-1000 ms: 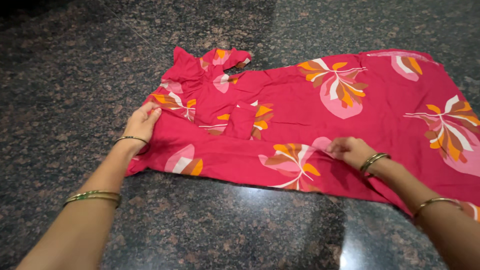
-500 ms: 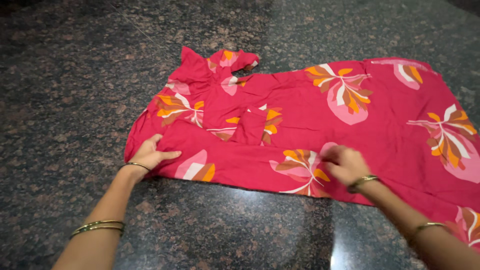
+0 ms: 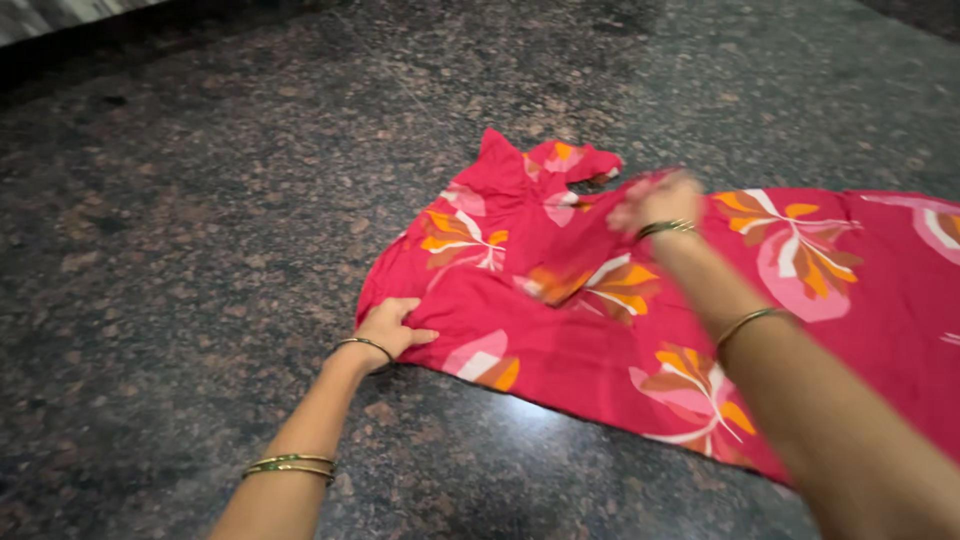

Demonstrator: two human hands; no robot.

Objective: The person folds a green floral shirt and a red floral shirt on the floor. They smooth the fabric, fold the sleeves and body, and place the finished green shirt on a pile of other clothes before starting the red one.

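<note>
A bright pink garment (image 3: 640, 330) with orange, white and pink leaf prints lies spread on a dark speckled stone surface (image 3: 200, 200). My left hand (image 3: 388, 326) rests on the garment's near left edge and pinches the fabric there. My right hand (image 3: 655, 200) is blurred with motion over the garment's upper part, near the ruffled sleeve (image 3: 565, 165); whether it grips cloth is unclear. Both wrists wear thin gold bangles.
The dark granite-like surface stretches all around the garment. A darker ledge (image 3: 100, 40) runs along the far left edge. The garment's right side runs out of the frame.
My right hand has left the near hem and swung up to the ruffled top. My left hand has slid down the left edge toward me. The view has shifted left.
</note>
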